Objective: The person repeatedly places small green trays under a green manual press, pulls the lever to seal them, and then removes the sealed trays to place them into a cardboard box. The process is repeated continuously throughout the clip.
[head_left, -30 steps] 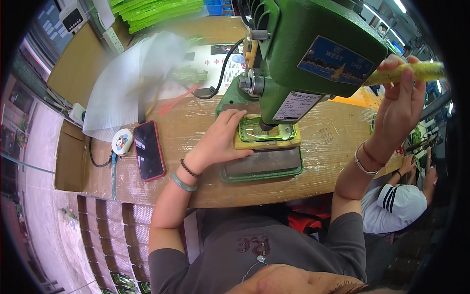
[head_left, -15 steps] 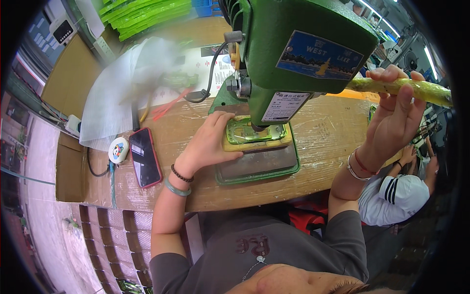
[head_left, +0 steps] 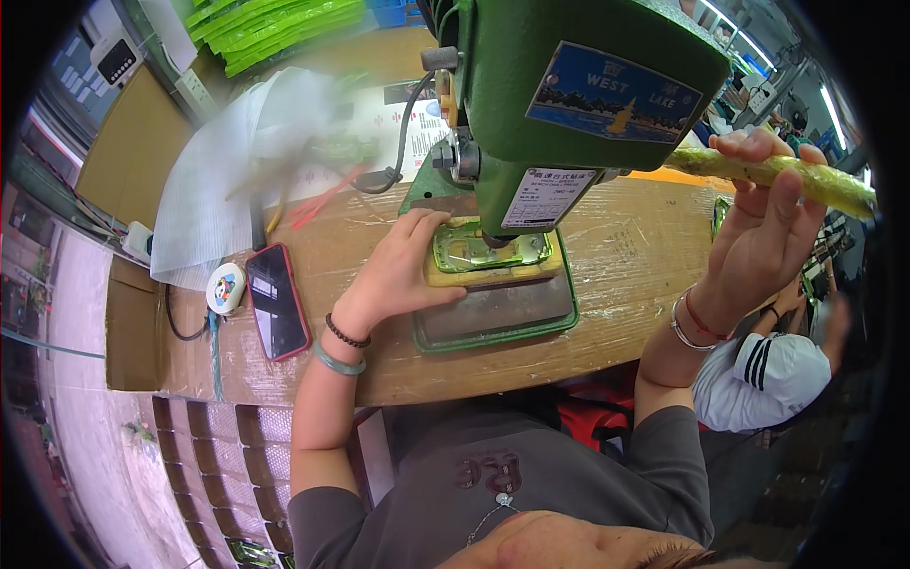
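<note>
A green bench drill press (head_left: 493,123) stands in front of me, its dark chuck (head_left: 497,241) close over a bright green, see-through plastic piece (head_left: 453,254). This piece sits in a yellowish block (head_left: 502,277) on the press's base plate (head_left: 493,318). My left hand (head_left: 403,266) grips the block's left end, thumb along the near side and fingers over the far side. Out to the right, my right hand (head_left: 770,204) is wrapped round the press's long lever (head_left: 834,185), which is covered in yellow wrapping. Whether a drill bit touches the piece is hidden by the chuck.
A phone in a red case (head_left: 280,303) and a round white case (head_left: 226,288) lie left of the press. Behind them are white foam sheeting (head_left: 204,223) and a blurred fan-like shape. Green packs (head_left: 275,28) are stacked at the back. Another person (head_left: 768,379) sits at right.
The whole view has shifted slightly. Both hands keep their holds on the block and the lever, with little visible movement. The other person's arm at right has moved a little.
</note>
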A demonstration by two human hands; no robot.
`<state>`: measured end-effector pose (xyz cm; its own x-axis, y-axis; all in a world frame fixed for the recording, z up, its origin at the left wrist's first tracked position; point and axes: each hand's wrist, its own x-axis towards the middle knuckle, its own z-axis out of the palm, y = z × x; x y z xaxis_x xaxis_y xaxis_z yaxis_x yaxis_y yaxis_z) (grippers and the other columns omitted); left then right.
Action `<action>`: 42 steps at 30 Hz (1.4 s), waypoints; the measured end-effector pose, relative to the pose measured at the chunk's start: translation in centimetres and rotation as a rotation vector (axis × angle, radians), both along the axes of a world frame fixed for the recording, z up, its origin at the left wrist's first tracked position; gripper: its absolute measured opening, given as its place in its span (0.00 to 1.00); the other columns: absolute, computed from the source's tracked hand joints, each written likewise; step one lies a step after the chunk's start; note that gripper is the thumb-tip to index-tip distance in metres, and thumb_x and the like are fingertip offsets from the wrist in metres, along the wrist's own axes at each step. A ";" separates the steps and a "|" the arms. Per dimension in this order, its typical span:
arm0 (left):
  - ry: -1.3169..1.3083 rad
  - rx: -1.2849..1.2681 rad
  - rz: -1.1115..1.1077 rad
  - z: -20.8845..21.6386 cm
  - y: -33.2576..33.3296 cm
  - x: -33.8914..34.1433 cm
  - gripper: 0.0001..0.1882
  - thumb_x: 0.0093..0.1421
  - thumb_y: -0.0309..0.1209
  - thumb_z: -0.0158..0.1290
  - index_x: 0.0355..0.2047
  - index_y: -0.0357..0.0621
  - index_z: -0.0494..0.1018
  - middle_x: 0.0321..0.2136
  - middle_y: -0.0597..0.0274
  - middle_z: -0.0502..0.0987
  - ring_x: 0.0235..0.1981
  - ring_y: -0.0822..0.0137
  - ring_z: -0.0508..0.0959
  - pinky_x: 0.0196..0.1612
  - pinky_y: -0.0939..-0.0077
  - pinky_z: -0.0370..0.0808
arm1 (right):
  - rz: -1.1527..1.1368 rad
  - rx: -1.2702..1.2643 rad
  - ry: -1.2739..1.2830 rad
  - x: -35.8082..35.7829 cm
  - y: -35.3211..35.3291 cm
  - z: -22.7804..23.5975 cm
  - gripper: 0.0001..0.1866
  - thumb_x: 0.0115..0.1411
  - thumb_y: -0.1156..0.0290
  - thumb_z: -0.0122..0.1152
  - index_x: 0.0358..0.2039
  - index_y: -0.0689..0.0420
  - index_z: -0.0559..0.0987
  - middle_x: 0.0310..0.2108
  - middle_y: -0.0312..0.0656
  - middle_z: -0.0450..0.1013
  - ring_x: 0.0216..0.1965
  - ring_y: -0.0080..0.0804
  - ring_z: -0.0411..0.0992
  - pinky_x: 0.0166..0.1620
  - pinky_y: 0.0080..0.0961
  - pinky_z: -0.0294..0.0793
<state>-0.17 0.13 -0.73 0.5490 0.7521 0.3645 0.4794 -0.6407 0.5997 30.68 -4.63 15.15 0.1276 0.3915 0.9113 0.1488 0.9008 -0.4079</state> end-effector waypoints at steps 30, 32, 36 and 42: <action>0.037 0.058 0.001 -0.1 0.1 0.1 0.45 0.40 0.42 0.71 0.56 0.35 0.64 0.51 0.45 0.68 0.54 0.46 0.69 0.58 0.60 0.68 | 0.013 -1.250 -0.264 2.5 9.2 -13.3 0.15 0.59 0.67 0.62 0.42 0.64 0.77 0.27 0.41 0.77 0.26 0.28 0.76 0.31 0.28 0.77; 0.031 0.043 0.003 0.0 0.0 0.1 0.46 0.40 0.42 0.71 0.56 0.35 0.64 0.52 0.45 0.68 0.54 0.45 0.69 0.59 0.59 0.68 | -0.079 -1.255 -0.428 2.0 7.1 -13.6 0.12 0.58 0.67 0.63 0.35 0.63 0.78 0.22 0.40 0.75 0.24 0.27 0.75 0.29 0.27 0.75; 0.034 0.009 0.008 0.3 -0.1 0.3 0.45 0.40 0.41 0.70 0.57 0.34 0.64 0.53 0.44 0.68 0.55 0.46 0.68 0.59 0.60 0.68 | -0.211 -0.952 -0.725 -1.8 3.5 -13.0 0.09 0.57 0.71 0.63 0.25 0.64 0.77 0.18 0.38 0.72 0.22 0.24 0.73 0.26 0.24 0.71; 0.066 0.109 0.002 -0.4 0.3 0.2 0.45 0.39 0.39 0.71 0.55 0.33 0.65 0.51 0.43 0.70 0.55 0.45 0.69 0.59 0.58 0.67 | -0.117 -0.980 -0.425 0.2 4.1 -11.4 0.07 0.54 0.73 0.61 0.27 0.64 0.75 0.19 0.44 0.75 0.22 0.30 0.75 0.24 0.28 0.72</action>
<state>-0.02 0.47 -1.14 0.5731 0.7110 0.4075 0.5172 -0.6995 0.4932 30.87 -0.51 3.75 -0.0413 0.9818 0.1854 0.5127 0.1801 -0.8395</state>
